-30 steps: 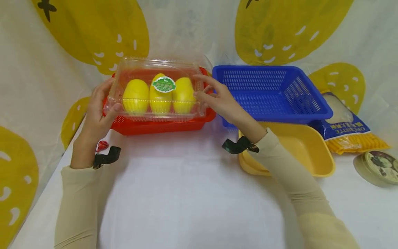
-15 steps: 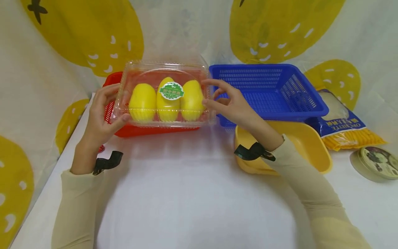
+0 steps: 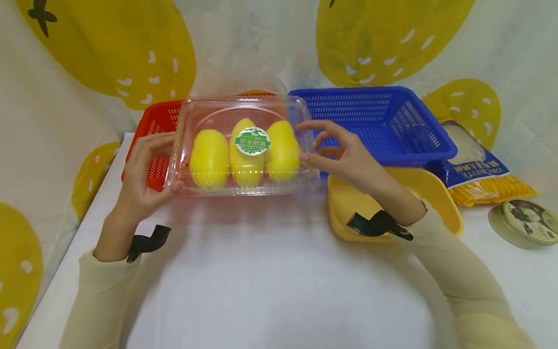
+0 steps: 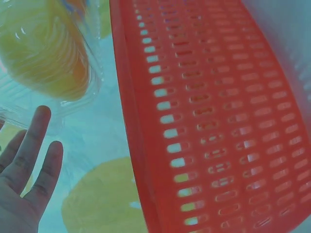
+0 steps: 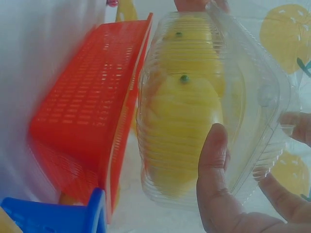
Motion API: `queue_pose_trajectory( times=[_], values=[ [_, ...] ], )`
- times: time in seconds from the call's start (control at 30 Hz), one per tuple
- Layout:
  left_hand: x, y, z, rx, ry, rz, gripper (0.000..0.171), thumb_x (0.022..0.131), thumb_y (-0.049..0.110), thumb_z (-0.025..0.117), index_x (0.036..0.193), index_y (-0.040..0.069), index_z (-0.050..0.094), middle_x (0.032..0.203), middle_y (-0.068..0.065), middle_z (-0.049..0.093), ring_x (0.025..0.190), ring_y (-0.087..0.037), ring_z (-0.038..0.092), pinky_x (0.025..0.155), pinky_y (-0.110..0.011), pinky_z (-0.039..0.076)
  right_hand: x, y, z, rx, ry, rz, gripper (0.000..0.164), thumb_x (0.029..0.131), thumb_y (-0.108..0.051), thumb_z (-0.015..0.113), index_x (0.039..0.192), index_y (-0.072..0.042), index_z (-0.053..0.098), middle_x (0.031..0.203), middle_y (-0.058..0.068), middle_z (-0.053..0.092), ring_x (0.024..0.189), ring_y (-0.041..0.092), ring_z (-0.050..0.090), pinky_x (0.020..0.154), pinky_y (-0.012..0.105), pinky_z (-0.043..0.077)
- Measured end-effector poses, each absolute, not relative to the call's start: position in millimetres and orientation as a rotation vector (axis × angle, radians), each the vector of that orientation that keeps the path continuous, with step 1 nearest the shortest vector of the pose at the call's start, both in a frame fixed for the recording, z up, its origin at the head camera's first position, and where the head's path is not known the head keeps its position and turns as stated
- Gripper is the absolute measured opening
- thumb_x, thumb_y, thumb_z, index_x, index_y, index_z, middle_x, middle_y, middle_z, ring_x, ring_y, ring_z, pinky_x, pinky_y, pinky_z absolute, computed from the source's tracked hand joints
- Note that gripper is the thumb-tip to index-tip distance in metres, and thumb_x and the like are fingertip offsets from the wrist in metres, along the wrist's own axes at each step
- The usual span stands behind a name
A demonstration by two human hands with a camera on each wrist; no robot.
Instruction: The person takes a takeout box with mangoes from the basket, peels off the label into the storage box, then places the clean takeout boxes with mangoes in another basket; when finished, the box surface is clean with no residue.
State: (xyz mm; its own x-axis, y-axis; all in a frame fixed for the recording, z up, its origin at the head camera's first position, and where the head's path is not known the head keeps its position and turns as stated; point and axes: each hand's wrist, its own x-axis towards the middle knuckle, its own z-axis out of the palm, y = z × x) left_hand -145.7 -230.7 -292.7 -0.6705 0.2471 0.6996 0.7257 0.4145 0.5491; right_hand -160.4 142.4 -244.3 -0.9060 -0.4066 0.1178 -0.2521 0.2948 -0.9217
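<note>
The clear plastic clamshell box (image 3: 183, 145) has shifted toward the person and to the right since the earlier frames, with both hands moving along with it, so more of the red basket (image 3: 150, 125) now shows on the left. The box is held up in front of that basket, overlapping it in the head view, while both wrist views show a gap between them. Inside lie three yellow mangoes (image 3: 246, 167) in a row, and a round green-and-white label (image 3: 252, 141) is stuck on the lid above the middle one. The left hand (image 3: 141, 177) grips the box's left end, its thumb at the near corner; the right hand (image 3: 346, 152) holds the right end between thumb and fingers. Beyond the right hand sits the blue basket (image 3: 370, 130), with a yellow tub (image 3: 438, 203) nearer the person, then a blue-and-yellow food bag (image 3: 488, 169) and a round tin (image 3: 527, 224), all on the white-covered counter (image 3: 279, 286).
</note>
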Motion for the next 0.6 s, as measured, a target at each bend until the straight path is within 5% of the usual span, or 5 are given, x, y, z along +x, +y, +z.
queue_pose_trajectory(
  times=[0.13,0.37,0.6],
  values=[
    [-138,-227,-291,-0.854,-2.149,-1.272,0.071,0.075,0.030,0.079,0.130,-0.006,0.051,0.136,-0.005,0.050,0.118,-0.014,0.051,0.099,-0.019,0.045,-151,149,-242,-0.618,2.454,-1.643,0.051,0.090,-0.020,0.071,0.137,-0.020,0.052,0.109,0.010,0.045,0.086,0.028,0.065,0.071,0.026,0.057],
    [-119,-222,-285,-0.887,-2.165,-1.371,0.077,0.058,-0.007,0.081,0.128,-0.008,0.051,0.135,-0.009,0.050,0.110,-0.016,0.060,0.095,-0.021,0.049,-133,158,-240,-0.635,2.468,-1.603,0.050,0.091,-0.014,0.069,0.137,-0.018,0.051,0.111,0.010,0.044,0.090,0.030,0.064,0.069,0.026,0.057],
    [-106,-224,-291,-0.969,-2.070,-1.538,0.081,0.051,-0.013,0.084,0.124,-0.015,0.049,0.132,-0.014,0.053,0.105,-0.019,0.063,0.092,-0.022,0.051,-113,160,-246,-0.699,2.408,-1.680,0.048,0.089,-0.005,0.069,0.134,-0.009,0.052,0.105,0.011,0.042,0.086,0.026,0.061,0.069,0.024,0.058]
  ],
)
